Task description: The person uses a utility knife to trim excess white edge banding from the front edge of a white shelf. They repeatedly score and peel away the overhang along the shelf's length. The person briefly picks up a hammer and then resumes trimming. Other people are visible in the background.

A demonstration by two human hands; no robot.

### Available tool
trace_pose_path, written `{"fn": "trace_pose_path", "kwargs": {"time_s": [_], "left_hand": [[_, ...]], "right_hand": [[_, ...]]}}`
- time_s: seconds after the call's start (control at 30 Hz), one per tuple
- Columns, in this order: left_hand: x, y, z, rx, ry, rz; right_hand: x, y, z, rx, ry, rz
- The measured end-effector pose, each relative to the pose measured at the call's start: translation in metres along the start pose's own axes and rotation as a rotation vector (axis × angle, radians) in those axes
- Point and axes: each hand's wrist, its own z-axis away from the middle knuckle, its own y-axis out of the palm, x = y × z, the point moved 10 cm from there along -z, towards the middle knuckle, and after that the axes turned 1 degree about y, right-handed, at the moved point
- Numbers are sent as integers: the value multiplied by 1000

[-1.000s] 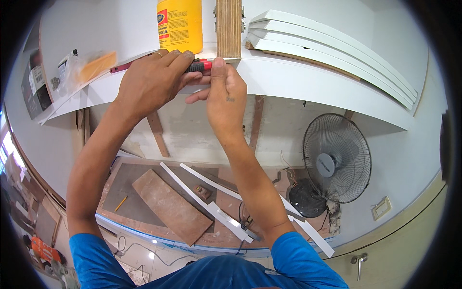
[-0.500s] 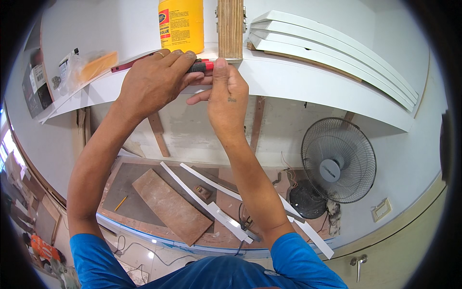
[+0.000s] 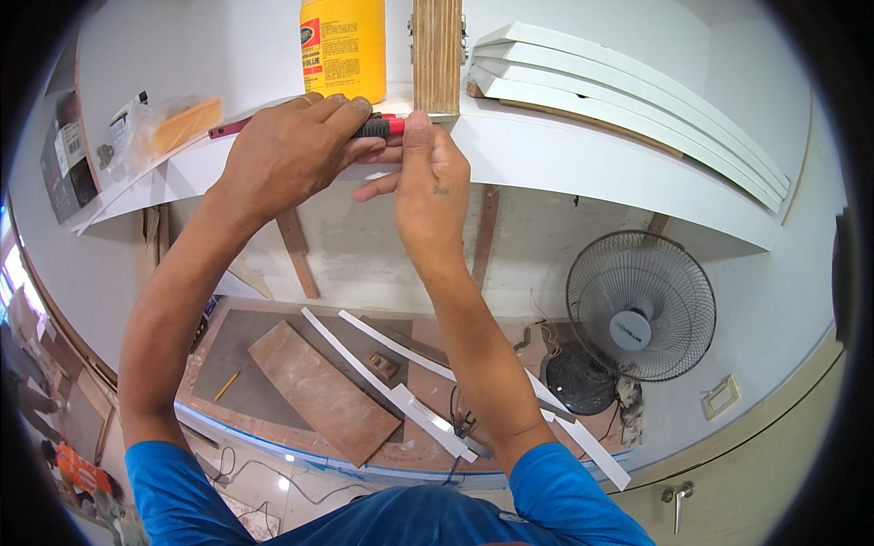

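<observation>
At the front edge of the white shelf (image 3: 564, 164), my two hands meet around a red-and-black tool (image 3: 382, 127) that looks like a utility knife. My left hand (image 3: 289, 150), knuckles up, curls its fingers over the black grip. My right hand (image 3: 431, 182) closes its thumb on the red end, with its lower finger stretched out. Any blade is hidden by the fingers. A dark red flat bar (image 3: 229, 128) with a hole in its end pokes out beyond my left hand; its other end is covered.
Behind my hands stand a yellow glue container (image 3: 344, 50) and a wooden upright (image 3: 436, 55). White panels (image 3: 628, 105) are stacked at right. Below lie a brown board (image 3: 323, 391), white strips (image 3: 428, 423) and a pencil (image 3: 228, 386). A fan (image 3: 637, 309) stands at right.
Both hands keep their grip at nearly the same spot. My left elbow has shifted slightly outward, and the fan head has turned a little.
</observation>
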Motion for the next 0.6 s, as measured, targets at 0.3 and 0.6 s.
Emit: {"fn": "trace_pose_path", "kwargs": {"time_s": [0.3,0.6], "left_hand": [[5,3,-3,92,-37,48],[5,2,-3,80,-26,37]], "right_hand": [[2,0,1,-5,18,24],[-5,2,1,-2,49,-16]]}}
